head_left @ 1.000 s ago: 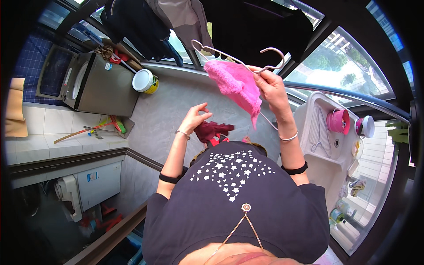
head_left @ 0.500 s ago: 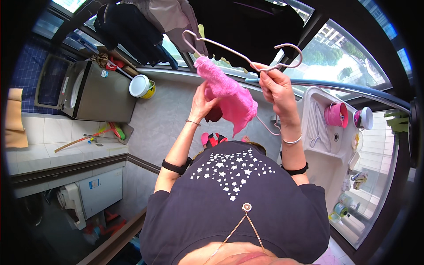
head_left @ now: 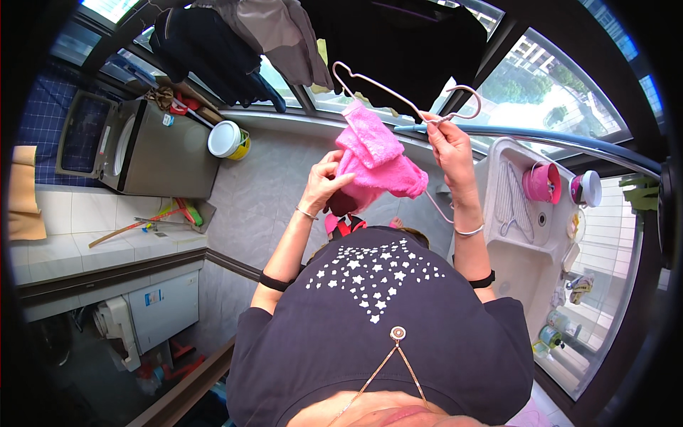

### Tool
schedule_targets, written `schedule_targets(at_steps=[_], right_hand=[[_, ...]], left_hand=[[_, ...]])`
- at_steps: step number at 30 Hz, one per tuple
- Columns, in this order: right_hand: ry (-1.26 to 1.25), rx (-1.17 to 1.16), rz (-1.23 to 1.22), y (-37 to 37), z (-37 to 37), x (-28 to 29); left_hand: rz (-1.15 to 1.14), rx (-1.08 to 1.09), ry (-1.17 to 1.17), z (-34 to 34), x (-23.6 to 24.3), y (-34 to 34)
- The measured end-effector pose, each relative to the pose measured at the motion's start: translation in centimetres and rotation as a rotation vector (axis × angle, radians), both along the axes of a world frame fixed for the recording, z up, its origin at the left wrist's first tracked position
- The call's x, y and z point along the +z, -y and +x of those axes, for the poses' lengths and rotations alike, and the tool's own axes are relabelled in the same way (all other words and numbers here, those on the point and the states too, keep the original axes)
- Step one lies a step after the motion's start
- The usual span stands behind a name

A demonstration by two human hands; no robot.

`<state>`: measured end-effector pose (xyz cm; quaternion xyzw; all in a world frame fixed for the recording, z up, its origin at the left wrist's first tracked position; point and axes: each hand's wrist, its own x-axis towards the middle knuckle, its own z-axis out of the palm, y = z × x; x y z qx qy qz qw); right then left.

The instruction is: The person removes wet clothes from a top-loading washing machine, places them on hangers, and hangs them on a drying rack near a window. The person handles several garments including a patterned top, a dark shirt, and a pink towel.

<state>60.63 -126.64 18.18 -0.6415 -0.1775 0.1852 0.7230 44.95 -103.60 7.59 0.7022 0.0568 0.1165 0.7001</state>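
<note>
Both forearms reach forward from beside the dark shirt (head_left: 377,306), elbows bent outward. The left hand (head_left: 327,181), the lower one, curls thumb and fingers onto the near left edge of a fluffy pink cloth (head_left: 377,153). Dark red fabric (head_left: 343,203) shows just below; whether that hand grips it too, I cannot tell. The pink cloth lies between the two end corners of a thin hanger (head_left: 386,86), covering much of its bottom bar. The right hand (head_left: 454,146), raised higher, pinches the hanger's neck beside its hook. Beyond hang dark garments (head_left: 405,43).
</note>
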Motion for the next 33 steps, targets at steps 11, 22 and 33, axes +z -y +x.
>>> schedule_targets(at_steps=[11, 22, 33], right_hand=[[-0.168, -0.086, 0.014, 1.2, -1.1, -2.8], [-0.304, -0.019, 0.079, 1.4, -2.4, -4.7], [-0.181, 0.044, -0.001, 1.0, -5.6, -6.5]], left_hand=[[-0.383, 0.023, -0.340, -2.4, -0.7, -0.5], [-0.507, -0.395, -0.448, -1.5, 2.9, 0.5], [-0.149, -0.185, -0.604, 2.7, 4.3, 0.6]])
